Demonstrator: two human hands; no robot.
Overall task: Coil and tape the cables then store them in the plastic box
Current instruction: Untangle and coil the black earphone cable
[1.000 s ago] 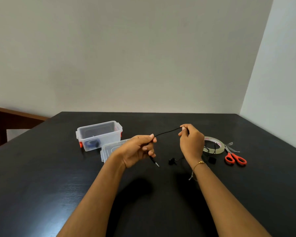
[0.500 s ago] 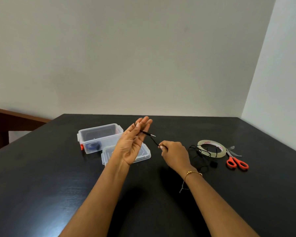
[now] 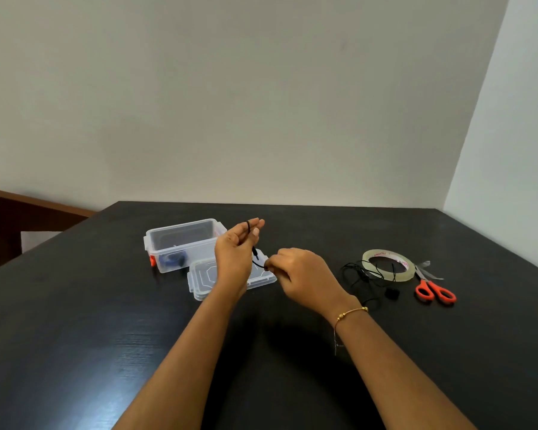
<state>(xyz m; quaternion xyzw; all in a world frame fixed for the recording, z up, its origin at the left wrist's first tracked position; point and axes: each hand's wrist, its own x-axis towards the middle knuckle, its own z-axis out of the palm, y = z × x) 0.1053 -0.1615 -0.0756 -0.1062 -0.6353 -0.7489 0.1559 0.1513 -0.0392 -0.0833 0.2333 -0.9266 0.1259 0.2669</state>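
Plain pale walls [image 3: 261,97] meet in right corner. Black wood-grain bench [image 3: 75,352]. Brown wooden furniture [image 3: 16,209] far left.

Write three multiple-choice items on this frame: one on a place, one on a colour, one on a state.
1. Where is the tape roll?
A. inside the box
B. on the table beside the scissors
C. on the lid

2. What colour are the scissors' handles?
A. orange-red
B. blue
C. black

3. What state is the plastic box in?
A. lidded
B. open, lid lying in front
C. overturned

Answers: 1 B, the roll lies just left of the scissors; 2 A, both loops are orange-red; 3 B, its top is uncovered.
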